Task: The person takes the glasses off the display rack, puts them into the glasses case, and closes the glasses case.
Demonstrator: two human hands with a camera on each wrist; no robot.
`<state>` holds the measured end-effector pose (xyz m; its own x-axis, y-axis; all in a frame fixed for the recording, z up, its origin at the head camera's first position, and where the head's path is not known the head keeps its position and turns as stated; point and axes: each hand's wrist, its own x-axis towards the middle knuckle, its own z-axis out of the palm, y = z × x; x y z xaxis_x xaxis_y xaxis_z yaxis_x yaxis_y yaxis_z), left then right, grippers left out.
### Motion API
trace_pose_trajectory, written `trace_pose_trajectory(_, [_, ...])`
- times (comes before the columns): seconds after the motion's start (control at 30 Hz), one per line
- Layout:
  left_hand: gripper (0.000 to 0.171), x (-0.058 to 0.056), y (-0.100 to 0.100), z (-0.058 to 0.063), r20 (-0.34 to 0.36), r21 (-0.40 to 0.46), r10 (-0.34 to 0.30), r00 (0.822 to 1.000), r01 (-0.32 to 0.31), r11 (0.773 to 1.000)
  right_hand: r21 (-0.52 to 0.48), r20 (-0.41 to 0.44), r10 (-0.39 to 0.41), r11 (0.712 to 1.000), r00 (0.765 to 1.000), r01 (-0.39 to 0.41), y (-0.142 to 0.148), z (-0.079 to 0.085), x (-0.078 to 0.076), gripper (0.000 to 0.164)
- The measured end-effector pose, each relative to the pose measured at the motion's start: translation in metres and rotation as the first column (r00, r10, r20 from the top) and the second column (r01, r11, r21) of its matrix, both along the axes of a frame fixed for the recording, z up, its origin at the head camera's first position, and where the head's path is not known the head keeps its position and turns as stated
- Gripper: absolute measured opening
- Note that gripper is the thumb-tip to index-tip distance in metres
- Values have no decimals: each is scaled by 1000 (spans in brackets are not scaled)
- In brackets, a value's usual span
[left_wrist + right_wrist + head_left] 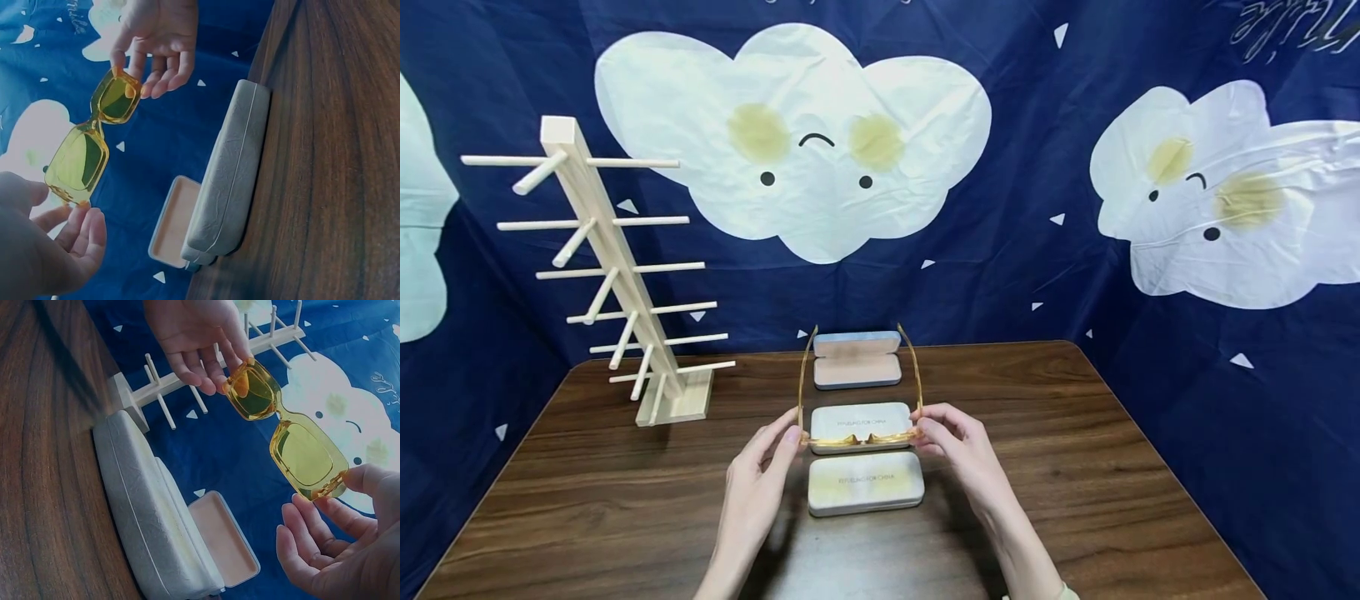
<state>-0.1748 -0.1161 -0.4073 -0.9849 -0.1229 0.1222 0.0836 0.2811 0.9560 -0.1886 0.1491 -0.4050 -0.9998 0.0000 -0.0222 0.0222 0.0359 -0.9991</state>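
Observation:
Yellow see-through sunglasses [895, 437] are held up over the glasses cases, their temples spread and pointing away toward the back. My left hand [762, 475] pinches the left hinge corner between thumb and fingers. At the opposite corner my right hand [961, 446] pinches the frame the same way. Both yellow lenses [80, 156] show in the wrist views. Below lie two closed pale cases: a front case [865, 498] and a middle case [831, 421], both with small lettering on the lid. Behind them a third case [857, 372] stands open, showing its pinkish lining.
A wooden peg rack [617, 258] with several rows of pegs stands at the back left of the brown wooden table [1075, 467]. Dark blue cloth [1030, 50] with white clouds hangs behind the table and along both sides.

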Motion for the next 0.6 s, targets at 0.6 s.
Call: trace_pose_trajectory(0.6, [44, -4, 5, -6, -64, -23, -80, 995, 79, 997, -4, -3, 24, 1000, 1000, -24, 2, -1, -2, 32])
